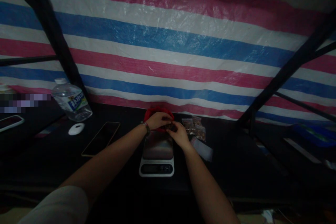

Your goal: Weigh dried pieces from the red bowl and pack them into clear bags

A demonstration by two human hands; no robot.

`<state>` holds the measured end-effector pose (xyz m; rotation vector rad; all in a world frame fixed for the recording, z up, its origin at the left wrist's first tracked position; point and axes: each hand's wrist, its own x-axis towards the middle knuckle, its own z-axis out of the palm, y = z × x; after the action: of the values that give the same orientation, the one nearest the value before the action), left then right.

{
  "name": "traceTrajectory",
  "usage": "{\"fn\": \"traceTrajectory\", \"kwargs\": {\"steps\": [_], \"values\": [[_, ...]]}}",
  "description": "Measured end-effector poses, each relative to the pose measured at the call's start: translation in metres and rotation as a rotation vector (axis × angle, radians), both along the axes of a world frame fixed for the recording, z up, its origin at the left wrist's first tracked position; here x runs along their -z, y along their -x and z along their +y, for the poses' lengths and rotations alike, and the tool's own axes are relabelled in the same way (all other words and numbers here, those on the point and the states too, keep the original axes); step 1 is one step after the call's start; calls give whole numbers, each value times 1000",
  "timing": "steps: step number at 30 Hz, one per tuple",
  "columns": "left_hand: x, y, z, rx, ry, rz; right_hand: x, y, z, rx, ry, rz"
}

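Dark brown bits (170, 126), dim and hard to make out, sit btwn two bare hands, at the front edge of a red container (147, 114) (bag or bowl, can't tell) just behind a scale (156, 171). L hand (158, 120) reaches over the red rim, fingers bent down; R hand (179, 135) comes in from the other side, fingers curled toward the same bits. Can't tell whether either has a firm grip. Main risk: loose bits could slip btwn the fingertips and scatter on the scale's steel plate (157, 149) or the black table (228, 161), esp. in this poor light. Wrists are near the plate too; a forearm or dropped bit pressing there could throw the reading, and the display digits are too faint to check. To the R, small filled packets (188, 125) lie close together w/ a clear bag (203, 149) just beside; the R forearm, swinging out, could drag or knock them. On the L, a phone (102, 138), a mouse (76, 128) and a bottle (74, 103) stand well apart from the hands, so prob. low risk.
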<state>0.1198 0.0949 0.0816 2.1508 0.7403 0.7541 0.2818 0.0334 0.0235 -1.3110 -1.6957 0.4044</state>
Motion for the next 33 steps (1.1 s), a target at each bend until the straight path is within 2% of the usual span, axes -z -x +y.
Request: {"fn": "traceTrajectory", "kwargs": {"steps": [3,6,13,21,25,29,33], "values": [[1,0,1,-58,12,-82,0,0,-1,6,-2,13],[2,2,2,-126,0,-77,-1,0,-1,7,-11,23],[-1,4,-5,-56,31,-56,0,0,0,-1,-12,32],[-2,0,-5,-52,39,-19,1,0,0,8,-14,15],[-2,2,1,-166,-27,-4,-2,0,-1,11,-5,21],[3,8,15,-347,-149,197,-4,0,-2,9,-6,42],[12,10,25,-318,-234,471,-4,-1,-2,13,-5,43]]}}
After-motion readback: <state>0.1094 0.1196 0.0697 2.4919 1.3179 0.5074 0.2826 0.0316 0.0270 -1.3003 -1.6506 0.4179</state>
